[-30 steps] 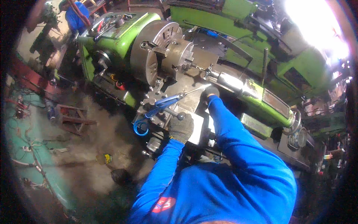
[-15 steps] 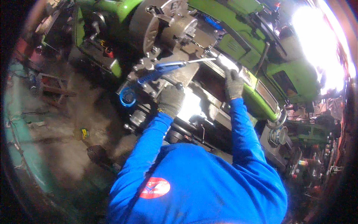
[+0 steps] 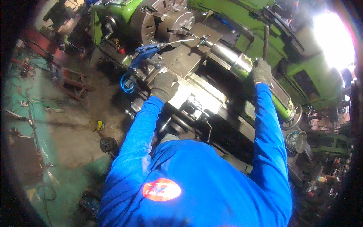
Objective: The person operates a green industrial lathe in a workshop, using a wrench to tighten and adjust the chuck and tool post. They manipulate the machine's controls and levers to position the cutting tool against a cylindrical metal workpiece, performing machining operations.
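Tailstock of green metal (image 3: 240, 70) now meets the grey-gloved right hand (image 3: 262, 72), freeing the silver steel cylinder (image 3: 225, 53) leftward; its grip and that of the grey-gloved left hand (image 3: 165, 86) are unclear.

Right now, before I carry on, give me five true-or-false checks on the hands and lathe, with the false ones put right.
1. The drill bit sits between the chuck and the tailstock. True.
2. The right hand is on the chuck. False: it is at the lower end of the upright lever.
3. The left hand wears a glove. True.
4. The left hand holds the air gun. False: the hand is apart from it, at the bright slide.
5. The air gun is blue. True.
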